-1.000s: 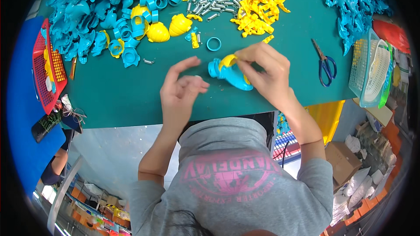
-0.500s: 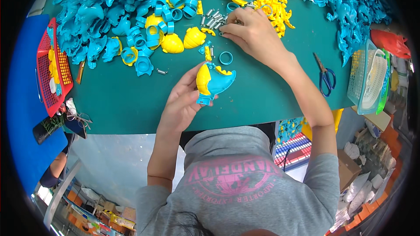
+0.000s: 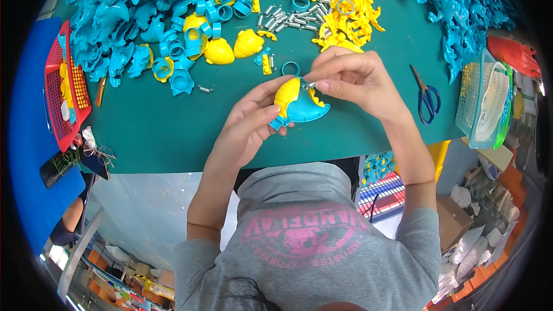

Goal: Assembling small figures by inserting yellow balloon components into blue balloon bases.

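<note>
My left hand [image 3: 249,120] is closed round a blue and yellow plastic shell piece [image 3: 305,107], tilted above the table's near part. At the piece's upper edge, my right hand [image 3: 351,80] pinches a small silvery metal pin [image 3: 311,85], partly hidden by the fingertips. Just beyond the piece lies a blue ring [image 3: 291,68]. Left of that ring rests a small yellow part [image 3: 266,64] beside a little blue one. Several metal pins [image 3: 294,19] are strewn farther back, next to a heap of small yellow parts [image 3: 351,14]. Two yellow rounded shells [image 3: 248,43] sit left of the pins.
Big heaps of blue plastic parts [image 3: 109,17] cover the back left and back right. Blue-handled scissors [image 3: 427,101] lie at right, near a light blue basket [image 3: 475,103]. A red basket [image 3: 74,92] and eyeglasses [image 3: 102,152] are at the left edge.
My right hand has come from the pin pile back to the shell piece, carrying a metal pin. My left hand has shifted slightly right and turned the piece.
</note>
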`<state>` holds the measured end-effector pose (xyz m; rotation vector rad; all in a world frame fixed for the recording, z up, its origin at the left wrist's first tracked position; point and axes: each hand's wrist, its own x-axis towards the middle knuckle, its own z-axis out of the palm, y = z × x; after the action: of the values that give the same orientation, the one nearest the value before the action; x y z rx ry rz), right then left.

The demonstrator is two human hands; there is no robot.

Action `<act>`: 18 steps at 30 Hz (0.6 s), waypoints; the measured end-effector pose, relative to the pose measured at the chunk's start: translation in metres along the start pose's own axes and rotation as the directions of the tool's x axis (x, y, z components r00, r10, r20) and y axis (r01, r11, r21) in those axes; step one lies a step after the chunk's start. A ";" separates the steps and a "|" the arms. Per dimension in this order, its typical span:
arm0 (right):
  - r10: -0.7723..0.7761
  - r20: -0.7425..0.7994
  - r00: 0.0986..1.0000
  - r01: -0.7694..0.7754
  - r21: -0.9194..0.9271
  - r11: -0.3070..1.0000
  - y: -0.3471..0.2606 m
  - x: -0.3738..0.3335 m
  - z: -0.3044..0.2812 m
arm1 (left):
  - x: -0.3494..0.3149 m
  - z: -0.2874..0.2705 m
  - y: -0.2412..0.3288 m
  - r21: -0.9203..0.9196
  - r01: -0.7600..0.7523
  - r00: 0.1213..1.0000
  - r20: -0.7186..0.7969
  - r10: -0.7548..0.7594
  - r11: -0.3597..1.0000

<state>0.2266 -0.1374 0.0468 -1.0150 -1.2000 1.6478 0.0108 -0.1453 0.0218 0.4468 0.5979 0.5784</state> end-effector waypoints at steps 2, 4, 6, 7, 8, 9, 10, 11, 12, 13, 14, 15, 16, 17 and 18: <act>-0.009 -0.003 1.000 0.009 -0.015 1.000 0.001 -0.003 -0.003 | 0.001 0.002 -0.002 0.028 -0.001 1.000 -0.003 0.001 1.000; -0.016 0.024 1.000 0.016 -0.003 1.000 0.005 -0.005 -0.007 | 0.002 0.002 -0.004 0.031 0.010 1.000 -0.005 -0.010 0.999; -0.010 0.029 1.000 0.011 -0.039 0.999 0.003 -0.006 -0.010 | 0.002 0.004 -0.004 0.035 0.022 1.000 -0.005 -0.022 0.999; 0.002 0.039 0.999 0.001 -0.075 0.997 0.001 -0.007 -0.011 | 0.002 0.005 -0.004 0.048 0.009 1.000 -0.003 -0.009 0.999; -0.003 0.032 0.999 0.005 -0.073 0.997 0.000 -0.008 -0.011 | 0.002 0.006 -0.004 0.061 -0.004 1.000 -0.001 0.004 0.998; 0.024 0.029 0.999 -0.022 -0.071 0.997 -0.002 -0.008 -0.011 | 0.001 0.007 -0.004 0.067 0.000 1.000 0.003 0.000 0.998; 0.051 0.027 0.998 -0.049 -0.068 0.996 -0.004 -0.009 -0.012 | 0.001 0.007 -0.004 0.068 -0.008 1.000 0.002 0.007 0.998; 0.046 0.020 0.999 -0.044 -0.066 0.997 -0.006 -0.010 -0.012 | 0.001 0.008 -0.004 0.070 -0.015 1.000 0.001 0.015 0.997; 0.061 0.013 0.998 -0.061 -0.035 0.998 -0.008 -0.010 -0.012 | 0.001 0.009 -0.004 0.075 -0.012 1.000 0.004 0.011 0.997; 0.078 0.007 0.997 -0.078 -0.003 0.997 -0.010 -0.011 -0.013 | 0.001 0.010 -0.003 0.079 -0.023 0.999 -0.022 0.025 0.997; 0.075 0.002 0.997 -0.075 -0.001 0.997 -0.010 -0.012 -0.014 | 0.001 0.011 -0.003 0.083 -0.035 0.998 -0.049 0.039 0.996; 0.077 -0.006 0.997 -0.077 -0.046 0.996 -0.010 -0.011 -0.014 | 0.001 0.012 -0.002 0.087 -0.032 0.998 -0.047 0.036 0.996; 0.080 -0.015 0.997 -0.081 -0.090 0.993 -0.010 -0.011 -0.015 | 0.001 0.013 -0.002 0.091 -0.029 0.998 -0.049 0.034 0.995; 0.078 -0.018 0.997 -0.079 -0.087 0.993 -0.010 -0.010 -0.015 | 0.001 0.014 -0.001 0.095 -0.027 0.998 -0.052 0.032 0.995; 0.081 -0.014 0.997 -0.082 -0.102 0.991 -0.009 -0.009 -0.015 | 0.001 0.015 -0.001 0.099 -0.024 0.998 -0.052 0.029 0.995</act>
<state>0.2445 -0.1395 0.0540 -1.1488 -1.2618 1.6556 0.0212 -0.1487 0.0320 0.5339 0.6744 0.5893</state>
